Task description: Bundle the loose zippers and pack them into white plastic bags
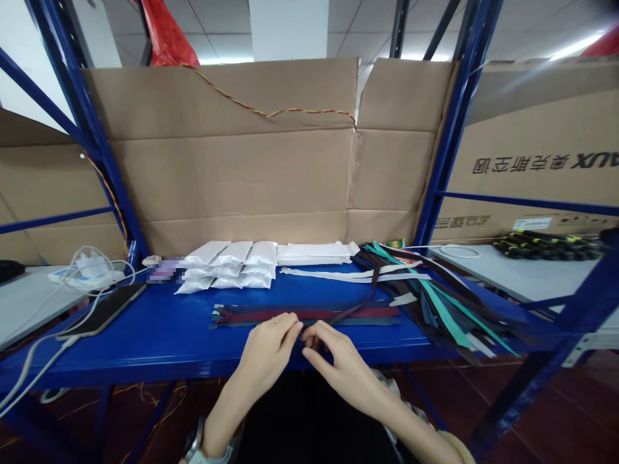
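My left hand (269,347) and my right hand (339,361) meet above the front edge of the blue shelf (169,341). Between their pinched fingertips is the end of a dark zipper (358,305), whose tape runs back to the right. The small part at the fingertips is mostly hidden. Just behind my hands, a dark red zipper (242,316) lies flat among dark blue-grey ones, their ends lined up at the left. On the right, a loose bundle of black, teal and white zippers (442,306) fans over the shelf.
White packets (232,265) are stacked at the back, beside flat white packets (314,253). A phone (109,310) with a white cable lies left. Cardboard (242,174) walls the back between blue posts (447,122). Black-and-yellow items (546,245) sit on the neighbouring right table.
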`<control>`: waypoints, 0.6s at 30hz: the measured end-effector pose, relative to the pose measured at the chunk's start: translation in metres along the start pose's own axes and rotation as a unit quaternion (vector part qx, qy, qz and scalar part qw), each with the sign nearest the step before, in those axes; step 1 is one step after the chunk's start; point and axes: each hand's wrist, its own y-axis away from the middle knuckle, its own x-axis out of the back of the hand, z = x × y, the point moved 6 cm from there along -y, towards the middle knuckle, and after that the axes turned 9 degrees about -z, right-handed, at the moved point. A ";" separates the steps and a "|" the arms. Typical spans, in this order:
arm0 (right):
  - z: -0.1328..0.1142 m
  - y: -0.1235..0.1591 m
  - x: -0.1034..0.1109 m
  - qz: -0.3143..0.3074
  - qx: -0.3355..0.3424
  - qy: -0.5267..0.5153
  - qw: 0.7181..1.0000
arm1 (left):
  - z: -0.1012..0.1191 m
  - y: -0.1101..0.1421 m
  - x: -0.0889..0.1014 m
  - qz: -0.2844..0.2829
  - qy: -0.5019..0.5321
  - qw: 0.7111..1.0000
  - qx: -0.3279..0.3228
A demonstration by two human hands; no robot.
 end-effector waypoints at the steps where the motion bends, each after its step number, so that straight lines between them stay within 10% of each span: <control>1: 0.000 0.001 -0.001 -0.007 -0.006 -0.028 1.000 | 0.004 0.001 -0.002 0.003 -0.045 0.999 -0.010; 18: 0.009 -0.001 0.003 0.029 -0.029 -0.070 0.997 | 0.028 0.010 -0.007 0.122 -0.236 0.957 -0.117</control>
